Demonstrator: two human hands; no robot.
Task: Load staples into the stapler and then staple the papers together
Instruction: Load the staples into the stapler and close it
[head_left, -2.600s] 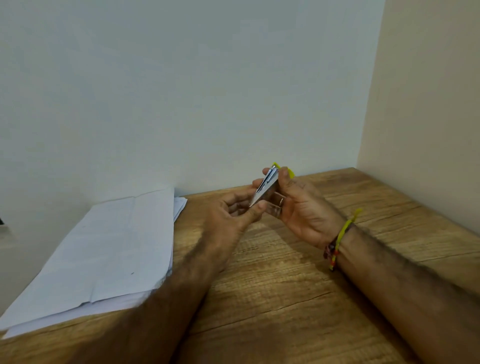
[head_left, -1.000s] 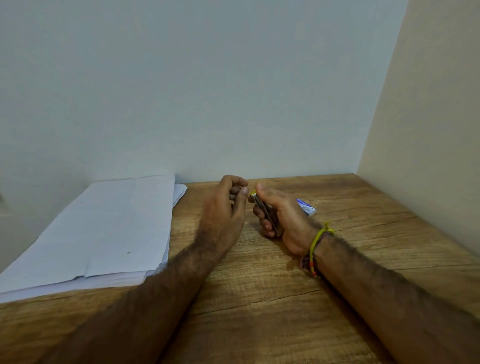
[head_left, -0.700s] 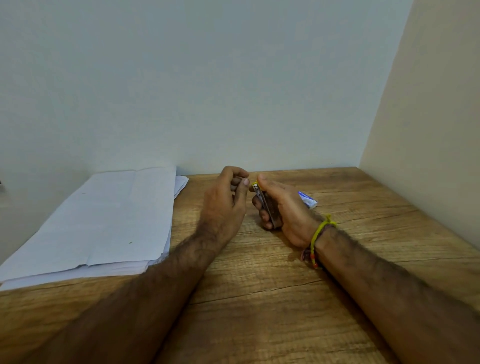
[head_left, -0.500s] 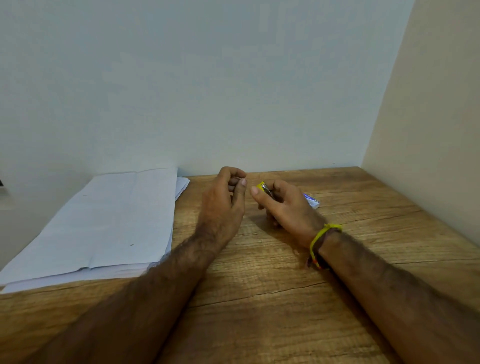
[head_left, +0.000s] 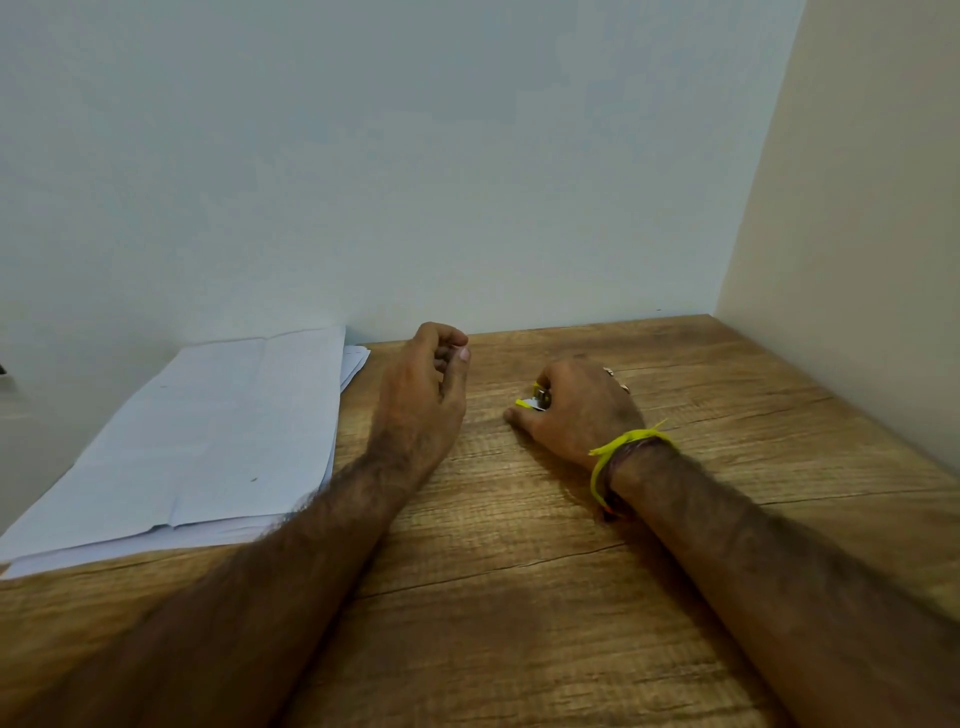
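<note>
From the head view, the right hand (head_left: 576, 410) lies palm-down on the wooden counter (head_left: 519, 597), its fingers curled over the small stapler (head_left: 535, 399), of which only a metal end with yellow trim shows between thumb and forefinger; the hand hides the rest. The left hand (head_left: 423, 387) rests on its edge just beside it, not touching, with fingers curled in against the thumb; whether they pinch anything cannot be told. The stack of white papers (head_left: 208, 441) lies flat at the left, reaching the back wall (head_left: 415, 156), partly overlapped by the left forearm. A yellow thread band (head_left: 618, 452) circles the right wrist. A beige side wall (head_left: 857, 260) closes the counter on the right.
</note>
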